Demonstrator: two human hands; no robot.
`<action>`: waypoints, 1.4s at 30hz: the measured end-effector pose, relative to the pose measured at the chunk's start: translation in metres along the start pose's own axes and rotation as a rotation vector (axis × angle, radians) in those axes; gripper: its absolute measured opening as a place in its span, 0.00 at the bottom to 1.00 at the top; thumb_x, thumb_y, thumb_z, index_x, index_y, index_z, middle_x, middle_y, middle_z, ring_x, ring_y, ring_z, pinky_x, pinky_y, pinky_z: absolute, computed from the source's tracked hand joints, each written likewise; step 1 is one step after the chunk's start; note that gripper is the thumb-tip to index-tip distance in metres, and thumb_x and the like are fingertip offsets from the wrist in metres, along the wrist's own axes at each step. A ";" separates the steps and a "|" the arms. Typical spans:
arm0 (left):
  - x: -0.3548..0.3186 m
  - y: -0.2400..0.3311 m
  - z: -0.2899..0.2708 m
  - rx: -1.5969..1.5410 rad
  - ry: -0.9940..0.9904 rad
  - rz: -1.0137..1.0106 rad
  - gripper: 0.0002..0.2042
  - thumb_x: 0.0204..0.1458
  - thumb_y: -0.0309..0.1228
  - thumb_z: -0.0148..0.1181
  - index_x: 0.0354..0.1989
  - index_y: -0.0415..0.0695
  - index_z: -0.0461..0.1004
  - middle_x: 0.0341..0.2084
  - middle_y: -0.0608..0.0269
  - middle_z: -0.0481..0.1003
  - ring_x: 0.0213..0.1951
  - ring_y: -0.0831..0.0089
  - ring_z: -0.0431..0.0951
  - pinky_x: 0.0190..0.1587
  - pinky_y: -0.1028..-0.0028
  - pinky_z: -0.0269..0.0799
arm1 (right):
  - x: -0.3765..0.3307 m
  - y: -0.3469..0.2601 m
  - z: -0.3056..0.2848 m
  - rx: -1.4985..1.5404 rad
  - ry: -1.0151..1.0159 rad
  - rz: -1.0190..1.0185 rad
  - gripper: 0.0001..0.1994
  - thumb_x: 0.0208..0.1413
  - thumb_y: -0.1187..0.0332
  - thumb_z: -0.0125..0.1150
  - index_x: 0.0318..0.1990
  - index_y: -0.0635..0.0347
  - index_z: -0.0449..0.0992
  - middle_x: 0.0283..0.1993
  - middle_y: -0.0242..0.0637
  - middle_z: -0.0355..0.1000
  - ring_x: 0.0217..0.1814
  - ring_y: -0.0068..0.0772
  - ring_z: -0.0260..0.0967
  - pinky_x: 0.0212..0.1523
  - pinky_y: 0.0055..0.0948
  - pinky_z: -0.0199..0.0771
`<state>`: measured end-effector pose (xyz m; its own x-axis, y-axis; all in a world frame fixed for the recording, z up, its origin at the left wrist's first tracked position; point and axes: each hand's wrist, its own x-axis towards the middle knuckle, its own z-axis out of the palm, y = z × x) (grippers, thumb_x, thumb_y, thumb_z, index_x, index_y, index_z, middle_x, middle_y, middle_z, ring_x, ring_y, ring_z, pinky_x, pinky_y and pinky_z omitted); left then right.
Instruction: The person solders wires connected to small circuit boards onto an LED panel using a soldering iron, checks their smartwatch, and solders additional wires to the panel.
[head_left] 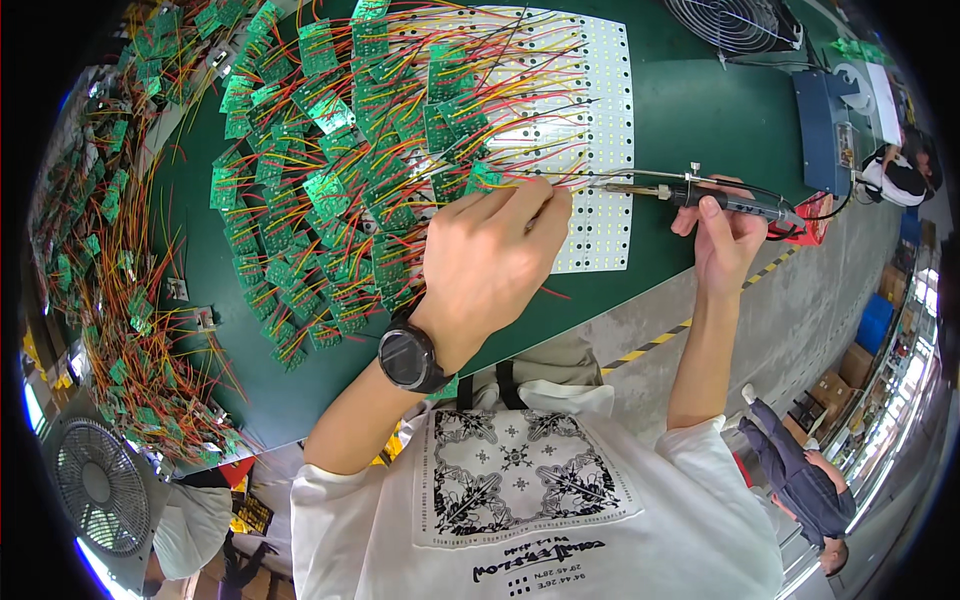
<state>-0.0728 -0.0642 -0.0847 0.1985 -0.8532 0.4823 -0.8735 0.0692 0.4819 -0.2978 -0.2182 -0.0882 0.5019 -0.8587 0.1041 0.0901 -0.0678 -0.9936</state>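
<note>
My right hand (722, 232) grips a soldering iron (735, 201) with a black handle. Its metal tip points left, over the white LED board sheet (606, 130), which has rows of small pads and dark holes. Beside the tip, my left hand (492, 262) is closed in a pinch on a thin wire; the fingertips partly hide it. Small green circuit boards (385, 262) with red, yellow and black wires lie in rows left of that hand. Many of their wires reach across the sheet. A solder feed tube (690, 174) runs along the iron.
A green-topped table (690, 120) carries everything. At the far right stand a fan (735, 20) and a blue box-shaped unit (822, 125). More wired boards (130, 300) pile up at the left. Another fan (98, 475) stands lower left; a person (800, 475) is at the right.
</note>
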 end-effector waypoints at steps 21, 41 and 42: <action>0.013 0.015 -0.032 -0.123 -0.108 0.044 0.07 0.47 0.28 0.66 0.36 0.43 0.79 0.31 0.66 0.76 0.31 0.66 0.77 0.30 0.70 0.72 | 0.002 0.002 -0.002 0.124 0.092 -0.016 0.12 0.60 0.77 0.59 0.48 0.74 0.74 0.33 0.45 0.76 0.21 0.31 0.71 0.22 0.26 0.68; -0.007 0.012 -0.042 0.016 -0.402 0.255 0.05 0.49 0.27 0.61 0.31 0.43 0.71 0.30 0.61 0.72 0.39 0.63 0.73 0.48 0.65 0.66 | 0.010 -0.009 -0.009 0.107 -0.039 0.183 0.12 0.60 0.71 0.61 0.46 0.71 0.75 0.28 0.41 0.76 0.22 0.28 0.70 0.24 0.24 0.65; -0.006 0.012 -0.043 0.021 -0.390 0.245 0.05 0.48 0.26 0.60 0.33 0.42 0.72 0.30 0.60 0.71 0.38 0.63 0.73 0.47 0.65 0.67 | 0.009 -0.008 -0.009 0.105 -0.042 0.183 0.12 0.60 0.71 0.61 0.46 0.71 0.75 0.28 0.41 0.76 0.22 0.28 0.70 0.24 0.24 0.65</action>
<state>-0.0653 -0.0360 -0.0503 -0.1943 -0.9440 0.2667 -0.8832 0.2866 0.3712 -0.3017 -0.2301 -0.0802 0.5532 -0.8297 -0.0740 0.0821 0.1427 -0.9863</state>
